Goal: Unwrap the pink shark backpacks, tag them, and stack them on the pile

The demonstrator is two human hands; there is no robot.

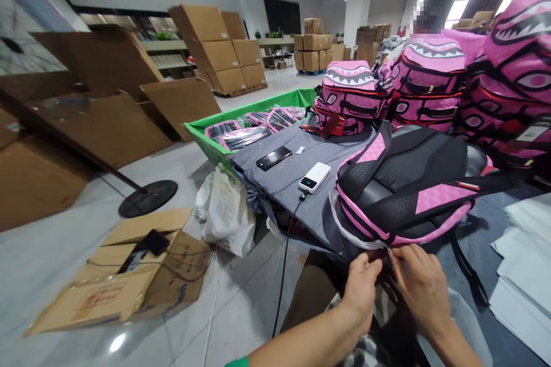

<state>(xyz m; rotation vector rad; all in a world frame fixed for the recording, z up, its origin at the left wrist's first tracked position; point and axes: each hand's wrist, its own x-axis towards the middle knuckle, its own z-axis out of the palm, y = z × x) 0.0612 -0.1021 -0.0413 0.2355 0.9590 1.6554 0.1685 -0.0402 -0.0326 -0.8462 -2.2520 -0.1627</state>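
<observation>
A pink and black backpack [413, 169] lies on the grey cloth-covered table with its padded back and shoulder straps facing up. A whitish plastic edge [344, 229] runs along its near left side toward my fingers. At the backpack's near edge, my left hand [361, 289] is closed, thumb and fingers pinched together. Close beside it on the right, my right hand [422, 284] also pinches at the same edge. What lies between the fingertips is too small and hidden to make out. A black strap [469, 269] hangs from the backpack to the right of my right hand.
On the table lie a phone [274, 157], a white power bank [315, 178] with a cable, and white sheets [525, 275]. Pink backpacks [348, 94] stand behind. A green-lined bin [206, 126] holds wrapped items. An open carton [172, 269] sits on the floor.
</observation>
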